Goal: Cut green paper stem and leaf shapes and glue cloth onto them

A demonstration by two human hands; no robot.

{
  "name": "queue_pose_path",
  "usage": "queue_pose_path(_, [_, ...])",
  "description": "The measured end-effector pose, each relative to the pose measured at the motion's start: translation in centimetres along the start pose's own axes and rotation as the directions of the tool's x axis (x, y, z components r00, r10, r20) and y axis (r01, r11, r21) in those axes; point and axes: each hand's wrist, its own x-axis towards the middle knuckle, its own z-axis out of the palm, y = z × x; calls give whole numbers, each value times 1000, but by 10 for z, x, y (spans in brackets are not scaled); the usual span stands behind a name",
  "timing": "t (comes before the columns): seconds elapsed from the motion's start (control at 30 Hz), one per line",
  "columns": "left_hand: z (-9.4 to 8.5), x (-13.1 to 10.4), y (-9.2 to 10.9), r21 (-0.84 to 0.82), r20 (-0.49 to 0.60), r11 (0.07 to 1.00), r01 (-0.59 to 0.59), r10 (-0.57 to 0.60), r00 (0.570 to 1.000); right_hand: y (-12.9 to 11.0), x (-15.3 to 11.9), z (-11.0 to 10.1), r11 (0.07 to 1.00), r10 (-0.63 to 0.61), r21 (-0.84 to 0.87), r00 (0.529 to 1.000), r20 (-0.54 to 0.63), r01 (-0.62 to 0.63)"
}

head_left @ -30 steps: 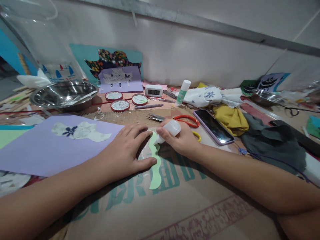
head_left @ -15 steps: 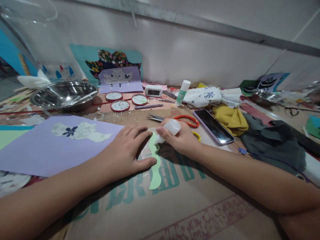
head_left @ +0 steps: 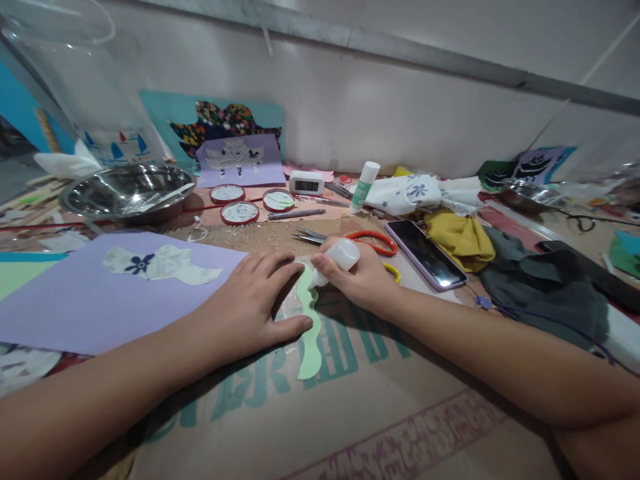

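Right hand (head_left: 361, 275) stays clamped round a white squeeze bottle (head_left: 344, 255) near the centre of the frame, its nozzle angled down to the wavy edge of a pale green strip (head_left: 311, 352). Looking on, I see hardly any change over the last second: the nozzle sits at the same stretch of edge, and the strip keeps its place around and below the centre, running down the frame over brown cardboard (head_left: 400, 407). The left hand (head_left: 257, 300), just left of it, is likewise unmoved, thumb and forefinger spread apart, their tips seeming to rest on the strip. I take this as slow, careful work at one spot, the strip steadied meanwhile; whether anything leaves the nozzle, I can't tell.
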Motion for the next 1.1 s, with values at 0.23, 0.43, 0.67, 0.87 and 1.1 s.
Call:
queue_pose_path(0.23, [0,0,0,-2,0,1000,-3,3,1000,0,0,1,999,1,34,1000,-18,-1])
queue_pose_path(0.43, [-1,0,0,-14,13,1000,-6,6,1000,0,-4,-1,987,-45,155,998,-45,51])
queue_pose_path(0.67, [-1,-1,1,-10,4,1000,-2,2,1000,-2,-8,-3,989,-62,123,982,-179,85])
queue_pose_path(0.87, [-2,-1,1,-3,-24,999,-47,46,999,-6,-8,-3,944,-329,-65,939,-99,324])
queue_pose_path(1.1, [-2,-1,2,-5,-16,999,-33,33,999,2,-5,2,967,-256,-48,953,-162,251])
